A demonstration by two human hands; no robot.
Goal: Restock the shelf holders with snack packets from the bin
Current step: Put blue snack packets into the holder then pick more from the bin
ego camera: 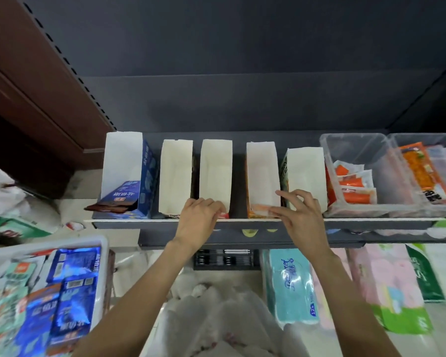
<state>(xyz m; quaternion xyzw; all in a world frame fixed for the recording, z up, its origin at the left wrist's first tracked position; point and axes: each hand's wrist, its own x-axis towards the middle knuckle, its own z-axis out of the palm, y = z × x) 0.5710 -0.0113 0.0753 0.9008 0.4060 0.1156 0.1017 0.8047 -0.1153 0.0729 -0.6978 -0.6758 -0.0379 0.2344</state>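
Your left hand [200, 215] curls its fingers over the front lip of the third holder [216, 173], gripping it at the shelf edge, while your right hand [300, 211] holds nothing: its fingers are spread and lightly bent, with the tips touching the fronts of the fourth holder [262, 176] and fifth holder [306, 173]. Going by size, the dark shelf [242, 222] carries five white-lined holders in a row, with two clear tubs [355, 145] of orange packets to their right. Down at your lower left sits the white bin [98, 243], piled with blue packets [74, 264] and teal ones. Under the shelf on the right lie tissue packs [291, 284], and white plastic bags [216, 318] bunch between your forearms. The first holder [122, 161], blue on its side, has a few packets lying at its front; the fourth shows an orange packet [260, 208] at its mouth, just beside your right fingertips.
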